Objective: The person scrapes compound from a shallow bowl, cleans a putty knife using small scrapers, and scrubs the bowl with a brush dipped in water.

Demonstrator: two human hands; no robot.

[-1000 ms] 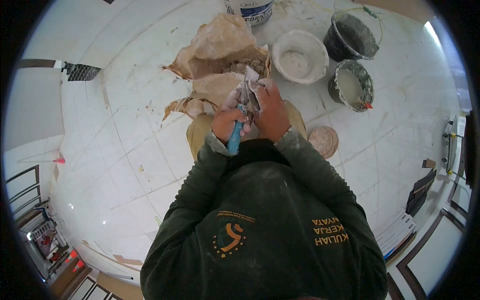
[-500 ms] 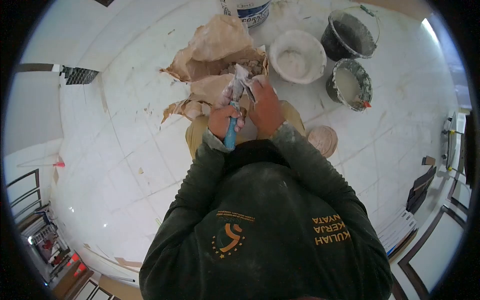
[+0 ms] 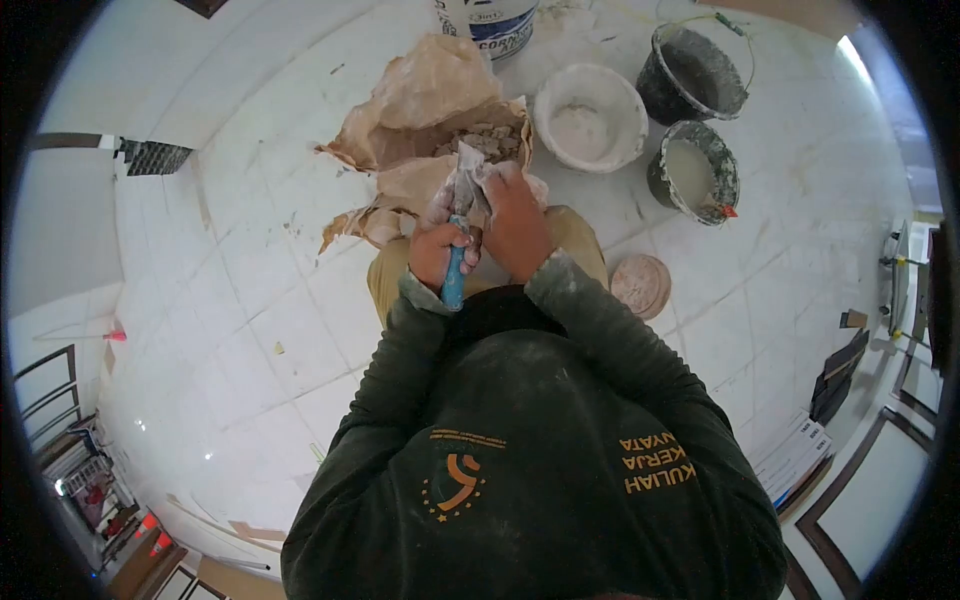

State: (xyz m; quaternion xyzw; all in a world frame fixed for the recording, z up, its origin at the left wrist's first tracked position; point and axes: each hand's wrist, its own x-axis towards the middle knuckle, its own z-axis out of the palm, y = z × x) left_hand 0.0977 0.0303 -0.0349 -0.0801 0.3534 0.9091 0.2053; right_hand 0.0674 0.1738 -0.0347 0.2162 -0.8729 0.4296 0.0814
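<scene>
My left hand [image 3: 438, 247] is wrapped round the blue handle of a scraper [image 3: 453, 277], whose whitened blade points away from me. Close beside it, my right hand [image 3: 515, 220] is closed at the blade, seemingly on a second thin metal tool, partly hidden by the fingers. Both hands carry white residue. Just beyond them lies a torn brown paper bag [image 3: 432, 88] with grey lumps [image 3: 490, 141] in its opening. To the right of the bag stands a white bucket [image 3: 590, 118] with pale material at the bottom.
A black bucket [image 3: 692, 75] and a smaller one with milky liquid [image 3: 690, 172] stand at the right. A printed white pail [image 3: 487, 25] is at the top. By my right knee lies a round pinkish lid or tub [image 3: 640, 286]. Dark panels [image 3: 838, 380] lean at far right.
Both hands have shifted slightly left with the tools, staying close together at the blade. The surroundings appear slightly shifted in the view.
</scene>
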